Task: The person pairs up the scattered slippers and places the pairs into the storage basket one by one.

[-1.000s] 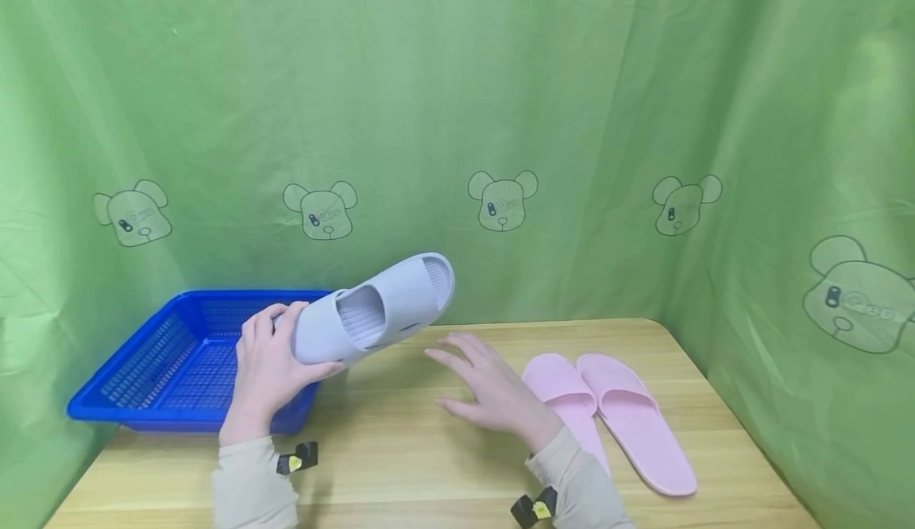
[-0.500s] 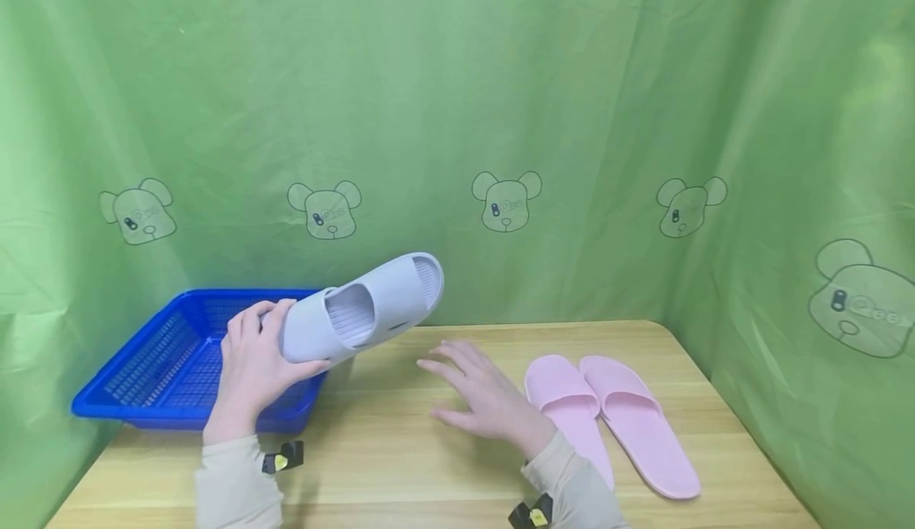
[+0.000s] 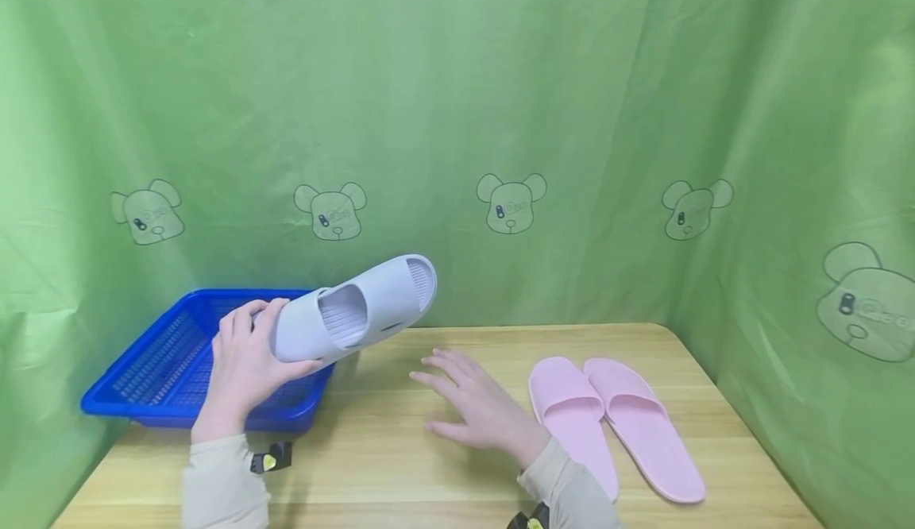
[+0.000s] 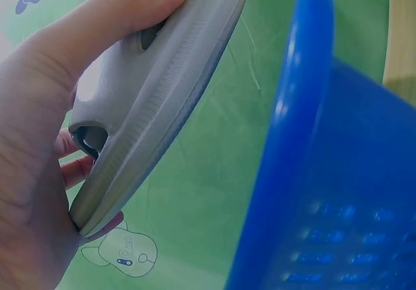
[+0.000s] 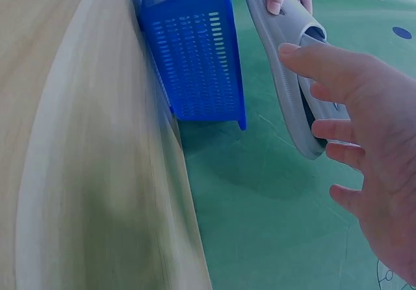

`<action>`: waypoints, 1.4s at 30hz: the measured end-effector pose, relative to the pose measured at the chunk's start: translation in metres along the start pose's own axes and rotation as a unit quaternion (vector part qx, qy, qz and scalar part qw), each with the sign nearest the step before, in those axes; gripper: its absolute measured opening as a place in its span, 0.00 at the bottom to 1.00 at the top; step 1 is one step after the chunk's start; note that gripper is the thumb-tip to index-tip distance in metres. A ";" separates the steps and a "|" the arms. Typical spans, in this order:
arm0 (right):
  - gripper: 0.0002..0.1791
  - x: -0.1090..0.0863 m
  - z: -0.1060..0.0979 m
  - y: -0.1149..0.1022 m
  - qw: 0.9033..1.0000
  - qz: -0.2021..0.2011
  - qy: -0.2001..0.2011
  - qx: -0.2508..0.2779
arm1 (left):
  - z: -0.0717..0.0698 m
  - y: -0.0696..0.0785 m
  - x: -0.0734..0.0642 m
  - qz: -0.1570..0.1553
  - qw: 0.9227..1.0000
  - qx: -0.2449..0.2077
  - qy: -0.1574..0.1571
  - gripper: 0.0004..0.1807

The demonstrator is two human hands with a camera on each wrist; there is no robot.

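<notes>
My left hand (image 3: 241, 366) grips one end of a light grey slipper (image 3: 389, 299), thumb on the near side and fingers over the far side. It is held in the air, sloping up to the right, near the right end of a blue plastic basket (image 3: 107, 403). Whether a second slipper is nested in it I cannot tell. In the left wrist view the thumb presses the slipper's side (image 4: 166, 101). My right hand (image 3: 486, 410) hovers over the table with fingers spread, holding nothing, below and right of the slipper. A pair of pink slippers (image 3: 646, 434) lies on the table right of it.
The wooden table (image 3: 400, 473) has a rounded far right corner. Green curtain (image 3: 429, 116) with bear prints surrounds the table at the back and sides. The basket has perforated walls and stands at the table's left side.
The left hand has moved a little left with the grey slipper. The right hand has shifted slightly left and down, fingers still spread. The pink slippers stay where they were on the table.
</notes>
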State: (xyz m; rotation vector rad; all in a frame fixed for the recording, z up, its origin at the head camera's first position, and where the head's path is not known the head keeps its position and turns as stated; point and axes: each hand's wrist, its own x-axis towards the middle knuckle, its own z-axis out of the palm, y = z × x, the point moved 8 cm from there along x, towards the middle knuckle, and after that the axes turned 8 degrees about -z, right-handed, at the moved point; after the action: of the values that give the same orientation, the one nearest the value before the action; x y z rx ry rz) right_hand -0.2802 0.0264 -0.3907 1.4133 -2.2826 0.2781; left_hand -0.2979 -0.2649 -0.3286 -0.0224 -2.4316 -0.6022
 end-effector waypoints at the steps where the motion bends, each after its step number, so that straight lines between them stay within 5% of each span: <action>1: 0.39 0.000 0.000 -0.001 1.000 -0.001 -0.001 0.001 | -0.001 -0.001 0.000 0.001 1.000 0.001 0.000 0.52; 42: 0.45 0.027 0.042 -0.033 0.996 -0.024 -0.084 0.016 | -0.038 -0.027 0.010 0.026 0.998 0.059 -0.012 0.53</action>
State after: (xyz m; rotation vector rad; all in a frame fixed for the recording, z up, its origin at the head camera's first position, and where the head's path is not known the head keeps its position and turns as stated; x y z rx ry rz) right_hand -0.2721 -0.0264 -0.4173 1.5586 -2.3837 0.1877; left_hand -0.2883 -0.3069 -0.3075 -0.0431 -2.4788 -0.4366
